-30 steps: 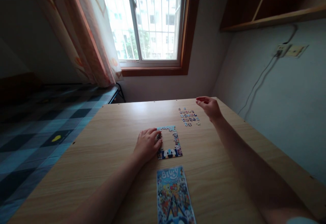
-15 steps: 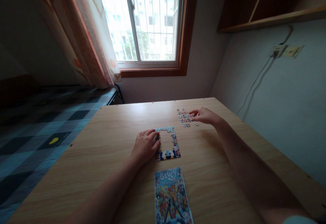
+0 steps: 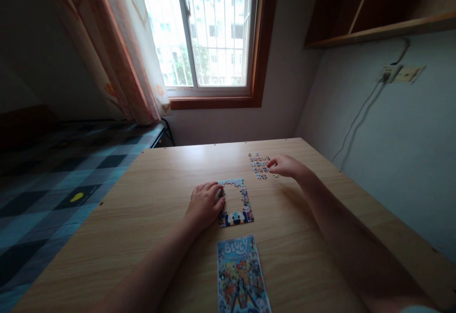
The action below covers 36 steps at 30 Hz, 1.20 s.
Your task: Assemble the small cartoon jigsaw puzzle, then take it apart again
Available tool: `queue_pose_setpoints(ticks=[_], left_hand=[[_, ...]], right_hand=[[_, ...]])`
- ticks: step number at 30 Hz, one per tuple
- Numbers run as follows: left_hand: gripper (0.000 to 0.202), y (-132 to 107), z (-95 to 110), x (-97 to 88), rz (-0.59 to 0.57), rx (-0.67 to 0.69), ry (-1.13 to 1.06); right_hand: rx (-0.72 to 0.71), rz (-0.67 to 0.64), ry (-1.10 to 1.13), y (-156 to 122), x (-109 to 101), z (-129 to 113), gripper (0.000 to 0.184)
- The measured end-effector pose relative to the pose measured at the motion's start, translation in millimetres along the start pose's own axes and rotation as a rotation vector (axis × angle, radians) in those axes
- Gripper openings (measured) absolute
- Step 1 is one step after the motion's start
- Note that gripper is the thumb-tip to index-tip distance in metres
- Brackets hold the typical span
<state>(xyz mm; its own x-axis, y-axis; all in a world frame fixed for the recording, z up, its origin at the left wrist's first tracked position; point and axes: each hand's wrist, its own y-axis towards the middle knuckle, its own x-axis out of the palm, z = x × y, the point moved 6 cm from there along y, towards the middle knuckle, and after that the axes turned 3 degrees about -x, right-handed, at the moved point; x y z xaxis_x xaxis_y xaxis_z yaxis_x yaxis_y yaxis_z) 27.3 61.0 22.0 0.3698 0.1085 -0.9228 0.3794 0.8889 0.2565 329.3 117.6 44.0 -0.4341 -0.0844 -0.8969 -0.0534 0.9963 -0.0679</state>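
Observation:
A partly built jigsaw puzzle [image 3: 247, 203] lies flat on the table, its border joined around a bare middle, with a dark blue and white cartoon face along the near edge. My left hand [image 3: 205, 203] rests on the puzzle's left side, fingers loosely stretched and covering part of that edge. Farther off to the right, several loose puzzle pieces [image 3: 258, 163] are spread in rough rows. My right hand [image 3: 285, 165] is at their right side, thumb and forefinger brought close together; whatever is between the fingertips is too small to make out.
A Bluey picture sheet [image 3: 240, 270] lies on the wooden table [image 3: 171, 165] nearest me. To the left stands a bed with a checked cover [image 3: 103, 161]. A cord [image 3: 352, 123] hangs down the right wall from a socket, below a wooden shelf [image 3: 384, 30].
My right hand has drawn slightly back and downward over the loose pieces, and its fingers have curled closer together. My left hand stays on the puzzle. The view has shifted slightly.

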Motion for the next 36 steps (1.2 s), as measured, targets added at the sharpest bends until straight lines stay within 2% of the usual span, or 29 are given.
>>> queue_pose_setpoints(ticks=[4, 11, 16, 22, 28, 31, 34, 36], left_hand=[[0.032, 0.3, -0.2, 0.1, 0.0, 0.007, 0.005], [0.033, 0.8, -0.8, 1.0, -0.002, 0.014, 0.01], [0.034, 0.8, -1.2, 1.2, -0.002, 0.012, 0.01], [0.035, 0.9, -2.5, 2.8, 0.005, 0.013, 0.017], [0.035, 1.0, -2.5, 2.7, 0.011, 0.006, -0.003], [0.035, 0.9, -1.5, 1.8, 0.007, -0.003, -0.002], [0.035, 0.6, -0.3, 1.3, 0.001, 0.001, 0.004], [0.035, 0.5, -0.4, 1.3, -0.001, -0.001, 0.006]], right_hand=[[0.015, -0.017, -0.002, 0.0, 1.4, 2.3, 0.026], [0.083, 0.049, -0.04, -0.5, -7.4, 10.4, 0.033], [0.009, -0.087, 0.054, -2.9, 3.7, -4.0, 0.033], [-0.087, -0.233, 0.022, -7.7, 20.9, -20.5, 0.036], [-0.087, -0.255, -0.02, -9.1, 29.0, -29.4, 0.043], [-0.112, -0.27, -0.005, -10.0, 32.6, -33.0, 0.038], [-0.156, -0.343, 0.028, -13.5, 36.0, -37.4, 0.031], [-0.202, -0.334, 0.046, -15.2, 33.4, -41.8, 0.028]])
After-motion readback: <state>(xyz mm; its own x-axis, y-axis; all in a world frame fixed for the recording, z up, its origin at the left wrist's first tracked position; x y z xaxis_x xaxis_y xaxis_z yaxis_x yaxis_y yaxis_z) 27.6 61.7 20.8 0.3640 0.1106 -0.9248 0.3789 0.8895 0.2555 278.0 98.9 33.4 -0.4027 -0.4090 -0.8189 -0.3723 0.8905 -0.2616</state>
